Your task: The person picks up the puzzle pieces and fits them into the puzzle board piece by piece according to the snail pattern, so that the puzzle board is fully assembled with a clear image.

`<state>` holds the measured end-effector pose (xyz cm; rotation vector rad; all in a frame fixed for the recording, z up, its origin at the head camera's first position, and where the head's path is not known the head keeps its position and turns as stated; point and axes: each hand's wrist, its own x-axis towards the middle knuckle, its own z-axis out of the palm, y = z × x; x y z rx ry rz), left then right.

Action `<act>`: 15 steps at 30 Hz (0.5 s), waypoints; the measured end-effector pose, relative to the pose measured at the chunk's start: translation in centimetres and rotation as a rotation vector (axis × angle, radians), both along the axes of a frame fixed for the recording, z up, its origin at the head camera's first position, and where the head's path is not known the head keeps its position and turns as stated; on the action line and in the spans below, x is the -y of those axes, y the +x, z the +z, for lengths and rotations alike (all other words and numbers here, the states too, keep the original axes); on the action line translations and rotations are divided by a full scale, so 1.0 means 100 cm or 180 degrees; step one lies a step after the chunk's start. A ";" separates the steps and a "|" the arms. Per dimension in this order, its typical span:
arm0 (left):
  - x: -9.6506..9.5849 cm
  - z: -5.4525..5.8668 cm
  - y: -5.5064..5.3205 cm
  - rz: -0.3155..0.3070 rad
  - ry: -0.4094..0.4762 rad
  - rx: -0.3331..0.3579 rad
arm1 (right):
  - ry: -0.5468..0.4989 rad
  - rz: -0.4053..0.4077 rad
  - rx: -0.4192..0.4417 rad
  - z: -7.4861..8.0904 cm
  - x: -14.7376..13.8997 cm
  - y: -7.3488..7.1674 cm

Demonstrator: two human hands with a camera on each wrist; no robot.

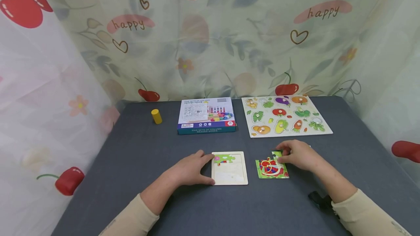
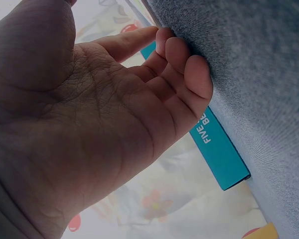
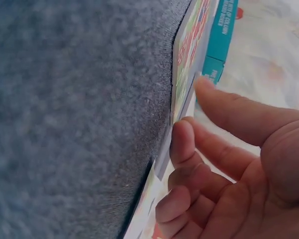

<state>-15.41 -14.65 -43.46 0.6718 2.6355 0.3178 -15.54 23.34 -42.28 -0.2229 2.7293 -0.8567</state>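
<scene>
My left hand (image 1: 193, 168) rests at the left side of a square wooden puzzle tray (image 1: 229, 183), index finger near its top corner and thumb near the bottom one. Inside the tray, green jigsaw pieces (image 1: 224, 158) lie along the top. To the right is a partly joined jigsaw (image 1: 272, 170) with a red and green picture, its upper left part absent. With thumb and index finger my right hand (image 1: 300, 154) pinches a green puzzle piece (image 1: 276, 154) at its upper right. In the right wrist view the jigsaw (image 3: 187, 55) appears edge-on beside the fingertips.
Behind the tray lies a flat boxed set (image 1: 206, 115) with a teal side. A vegetable peg board (image 1: 287, 115) is at the back right, and a yellow cylinder (image 1: 156, 116) stands at the back left. Printed cloth (image 1: 210, 57) hangs behind the dark table (image 1: 131, 177).
</scene>
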 end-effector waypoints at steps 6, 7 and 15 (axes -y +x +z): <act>0.000 0.000 0.000 -0.0003 0.0013 0.0001 | 0.0088 0.0012 -0.0091 -0.005 -0.003 -0.002; 0.000 0.000 0.000 -0.0001 0.0013 -0.0002 | 0.0095 0.0021 -0.0107 -0.006 -0.003 -0.002; 0.000 0.000 0.000 -0.0005 0.0023 -0.0003 | 0.0109 0.0038 -0.0226 -0.007 -0.002 -0.001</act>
